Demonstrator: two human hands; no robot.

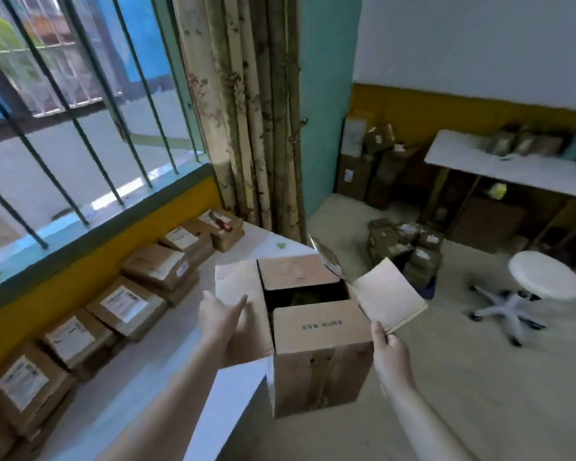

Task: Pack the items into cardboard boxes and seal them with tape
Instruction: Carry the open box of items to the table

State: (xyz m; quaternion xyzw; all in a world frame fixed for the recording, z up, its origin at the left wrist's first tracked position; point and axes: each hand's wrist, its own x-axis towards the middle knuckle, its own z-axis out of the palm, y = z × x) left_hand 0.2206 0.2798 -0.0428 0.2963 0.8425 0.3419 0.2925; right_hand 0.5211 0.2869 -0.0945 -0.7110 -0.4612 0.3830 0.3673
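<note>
A brown cardboard box stands at the corner of the white table, its near and far flaps folded in and a dark gap between them where something greenish shows. My left hand lies with straight fingers against the box's left flap. My right hand pinches the near corner of the right flap, which sticks out sideways. A strip of clear tape rises from the box's far right corner.
A row of sealed, labelled cardboard parcels lines the table under the barred window. A red-handled tool lies on the farthest one. Stacked boxes sit on the floor, with a white stool and a second table to the right.
</note>
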